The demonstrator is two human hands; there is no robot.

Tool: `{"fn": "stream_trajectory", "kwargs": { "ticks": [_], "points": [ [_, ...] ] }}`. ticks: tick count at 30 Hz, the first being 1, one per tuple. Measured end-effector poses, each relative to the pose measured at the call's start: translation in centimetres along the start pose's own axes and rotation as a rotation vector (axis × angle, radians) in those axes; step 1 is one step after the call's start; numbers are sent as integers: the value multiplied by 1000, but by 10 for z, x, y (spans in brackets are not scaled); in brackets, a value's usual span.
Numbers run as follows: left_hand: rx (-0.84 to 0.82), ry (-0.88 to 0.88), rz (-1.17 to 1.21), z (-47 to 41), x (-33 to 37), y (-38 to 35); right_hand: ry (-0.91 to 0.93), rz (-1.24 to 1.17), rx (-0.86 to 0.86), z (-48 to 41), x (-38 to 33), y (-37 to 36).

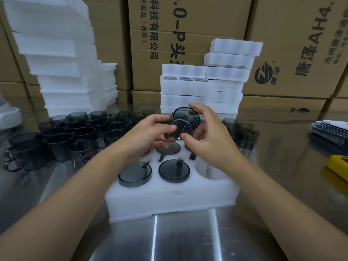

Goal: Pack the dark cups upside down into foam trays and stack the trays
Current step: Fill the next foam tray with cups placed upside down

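Below the grip, on the side nearest the wearer, the foam tray [169,200] sits on the metal table [188,242]. Its front row has two seated cups [174,171], bases up, and one empty pocket [211,172] at the right end. Directly under the hands, another upturned base shows in the next row. The rest of that row and anything beyond it are covered by the hands, so I cannot count the free pockets. This tray looks to me partly filled, with at least one pocket left.

Both hands hold one dark cup [185,119] above the tray's far half. It is tipped on its side with a round end facing the camera, so it is not yet upside down. The left hand [148,132] pinches its lower left edge between thumb and fingertips. The right hand [209,132] curls around the other side, with a finger over the top of the rim and the thumb beneath.

Left of the grip, and continuing behind it, stand many loose cups [79,132], with a few more to its right. By my estimate, much of the packing is still to come. Beyond the grip, packed trays [185,87] rise in two stacks, so several are done. Far left of them is a pile of blank foam [62,59], against cardboard boxes [188,25].
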State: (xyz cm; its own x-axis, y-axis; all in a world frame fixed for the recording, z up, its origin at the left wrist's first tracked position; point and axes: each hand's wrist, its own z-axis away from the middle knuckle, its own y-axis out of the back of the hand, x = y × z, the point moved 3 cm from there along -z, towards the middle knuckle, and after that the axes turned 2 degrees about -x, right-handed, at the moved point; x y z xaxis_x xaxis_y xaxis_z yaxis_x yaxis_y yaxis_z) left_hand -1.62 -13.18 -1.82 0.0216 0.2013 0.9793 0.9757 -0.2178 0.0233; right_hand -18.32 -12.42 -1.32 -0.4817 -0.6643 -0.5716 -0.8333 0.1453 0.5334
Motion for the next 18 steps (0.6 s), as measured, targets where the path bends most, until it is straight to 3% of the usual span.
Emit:
{"fn": "stream_trajectory", "kwargs": {
  "ticks": [4,8,18],
  "points": [
    [22,4,47,-3,-2,2,-114,-309,-28,-1,1,6],
    [28,-14,11,-5,-3,3,-171,-456,-55,-4,7,15],
    [95,-15,-114,-6,-3,4,-79,-369,-264,-8,1,24]
  ]
}}
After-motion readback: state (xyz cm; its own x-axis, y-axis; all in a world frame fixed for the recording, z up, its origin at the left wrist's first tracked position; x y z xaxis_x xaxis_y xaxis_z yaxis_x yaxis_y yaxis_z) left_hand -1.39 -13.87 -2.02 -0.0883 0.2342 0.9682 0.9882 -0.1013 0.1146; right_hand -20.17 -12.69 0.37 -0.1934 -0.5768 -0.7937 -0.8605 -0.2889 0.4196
